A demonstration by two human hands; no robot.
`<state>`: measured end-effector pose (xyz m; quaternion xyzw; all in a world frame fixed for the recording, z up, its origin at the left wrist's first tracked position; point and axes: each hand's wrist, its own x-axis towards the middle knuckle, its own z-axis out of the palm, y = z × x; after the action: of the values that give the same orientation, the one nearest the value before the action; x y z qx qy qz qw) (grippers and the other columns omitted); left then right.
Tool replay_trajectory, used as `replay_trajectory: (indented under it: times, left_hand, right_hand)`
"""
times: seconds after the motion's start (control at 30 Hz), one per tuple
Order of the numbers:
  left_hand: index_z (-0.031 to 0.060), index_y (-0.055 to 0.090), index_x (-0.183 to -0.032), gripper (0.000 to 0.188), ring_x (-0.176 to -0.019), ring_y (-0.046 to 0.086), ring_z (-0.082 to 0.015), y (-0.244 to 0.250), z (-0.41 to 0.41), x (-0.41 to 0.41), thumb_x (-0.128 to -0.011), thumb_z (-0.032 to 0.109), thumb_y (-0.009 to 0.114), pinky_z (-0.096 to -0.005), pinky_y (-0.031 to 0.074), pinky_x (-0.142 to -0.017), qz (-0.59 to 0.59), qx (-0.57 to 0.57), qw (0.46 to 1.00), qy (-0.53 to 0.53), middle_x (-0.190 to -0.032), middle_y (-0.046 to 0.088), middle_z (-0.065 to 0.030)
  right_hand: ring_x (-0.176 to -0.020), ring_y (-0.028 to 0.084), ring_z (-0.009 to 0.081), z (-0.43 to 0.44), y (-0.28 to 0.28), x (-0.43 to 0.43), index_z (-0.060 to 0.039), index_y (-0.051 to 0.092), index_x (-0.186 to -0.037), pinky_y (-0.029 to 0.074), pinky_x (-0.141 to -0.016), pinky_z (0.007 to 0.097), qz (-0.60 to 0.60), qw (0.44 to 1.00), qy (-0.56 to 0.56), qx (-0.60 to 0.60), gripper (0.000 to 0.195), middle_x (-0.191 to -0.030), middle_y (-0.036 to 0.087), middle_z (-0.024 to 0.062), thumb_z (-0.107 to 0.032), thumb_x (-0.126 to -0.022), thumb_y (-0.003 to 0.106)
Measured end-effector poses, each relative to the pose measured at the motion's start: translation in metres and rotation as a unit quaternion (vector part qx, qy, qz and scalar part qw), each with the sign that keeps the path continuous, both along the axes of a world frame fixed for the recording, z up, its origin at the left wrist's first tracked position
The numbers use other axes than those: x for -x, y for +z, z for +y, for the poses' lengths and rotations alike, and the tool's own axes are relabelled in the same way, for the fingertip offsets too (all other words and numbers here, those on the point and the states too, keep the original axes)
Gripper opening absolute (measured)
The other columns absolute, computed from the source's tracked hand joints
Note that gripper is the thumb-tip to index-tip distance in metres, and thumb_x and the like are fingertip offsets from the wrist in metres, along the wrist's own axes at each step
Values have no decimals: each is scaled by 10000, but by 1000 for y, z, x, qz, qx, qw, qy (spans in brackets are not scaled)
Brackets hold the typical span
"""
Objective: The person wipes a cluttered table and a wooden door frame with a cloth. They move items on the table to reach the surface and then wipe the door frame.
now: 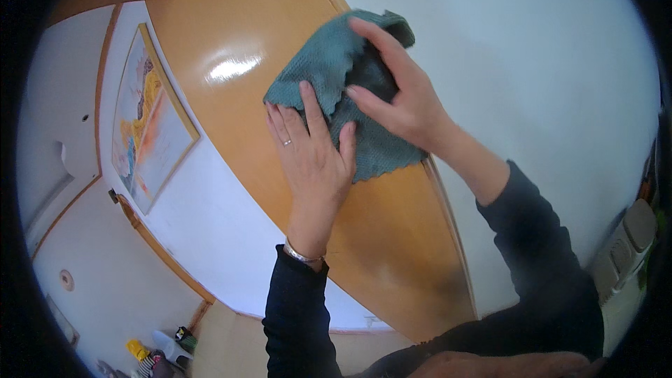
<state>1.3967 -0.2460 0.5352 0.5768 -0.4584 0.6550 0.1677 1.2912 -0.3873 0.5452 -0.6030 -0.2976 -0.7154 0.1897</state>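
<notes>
A teal-green textured cloth (388, 149) with a scalloped edge lies bunched and partly folded against a glossy wooden panel (226, 115). My left hand (315, 152), wearing a ring and a silver bangle, is on the lower left part of the cloth, its fingertips at the folded edge. On the right side, my right hand (407, 89) is curved over the cloth, with the thumb and fingers on either side of a dark fold. The cloth hides the panel behind it, and its upper right corner curls up beyond my right fingers.
A wooden trim (446, 210) borders the panel, beside a pale wall (546, 89). Left of the panel hangs a framed picture (147, 126). Several small items, including a yellow one (137, 349), stand at the lower left. A pale device (619, 252) is at the right rim.
</notes>
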Motion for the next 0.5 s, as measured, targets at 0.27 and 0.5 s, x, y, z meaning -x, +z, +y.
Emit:
replay_trajectory:
  times: [0.27, 0.5]
  left_hand:
    - [-95, 300, -1405, 727, -1311, 192, -605, -41, 9, 3, -908, 394, 508, -608, 163, -1106, 87, -47, 995, -2, -1360, 264, -430]
    - [-157, 331, -1339, 678, -1306, 226, -576, 2, -2, 1, -932, 366, 477, -576, 185, -1111, 40, -5, 999, 12, -1347, 295, -401]
  right_hand:
    - [-1176, 459, 475, 6, -85, -3, 37, 471, -1241, 402, -983, 459, 136, 988, -29, -63, 489, -1241, 500, 296, -164, -828, 640]
    - [-907, 552, 452, -7, 11, -26, 28, 596, -950, 438, -828, 493, 35, 998, -27, -37, 306, -946, 594, 271, -261, -850, 603]
